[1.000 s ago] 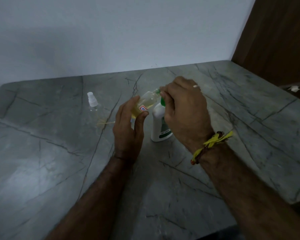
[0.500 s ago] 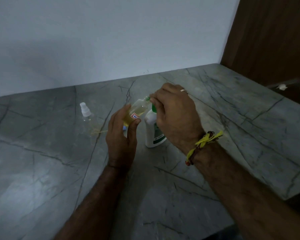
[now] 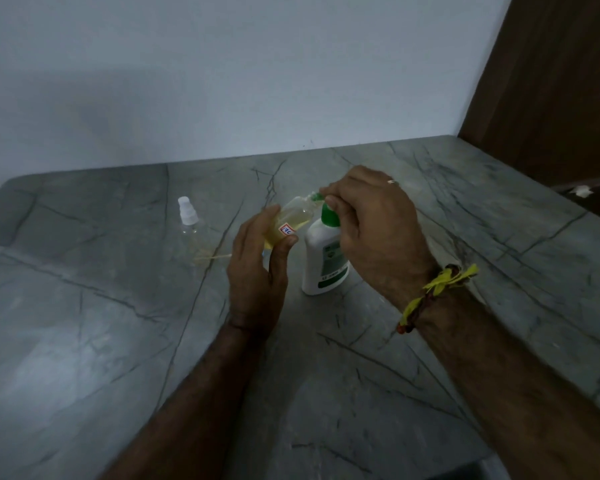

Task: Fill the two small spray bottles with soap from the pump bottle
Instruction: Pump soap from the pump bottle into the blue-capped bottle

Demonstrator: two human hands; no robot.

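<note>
My left hand (image 3: 257, 268) grips a small clear spray bottle (image 3: 293, 220) holding yellowish liquid, tilted with its open neck toward the pump's spout. A red-edged sticker shows on its side. The white pump bottle (image 3: 323, 261) with a green pump top stands upright on the grey stone counter (image 3: 118, 341). My right hand (image 3: 374, 230) is curled over the green pump head, covering most of it. The second small spray bottle (image 3: 187, 216), clear with a white spray cap on, stands to the left, apart from both hands.
A thin yellowish stick or tube (image 3: 212, 258) lies on the counter between the capped bottle and my left hand. A white wall rises behind the counter. A dark wooden panel (image 3: 551, 81) stands at the right, with a small white object (image 3: 582, 191) beside it.
The view has shifted a little, so hands and bottles sit lower and more to the left in it. Both hands keep the same hold; the bottle stays tilted at the pump spout.
</note>
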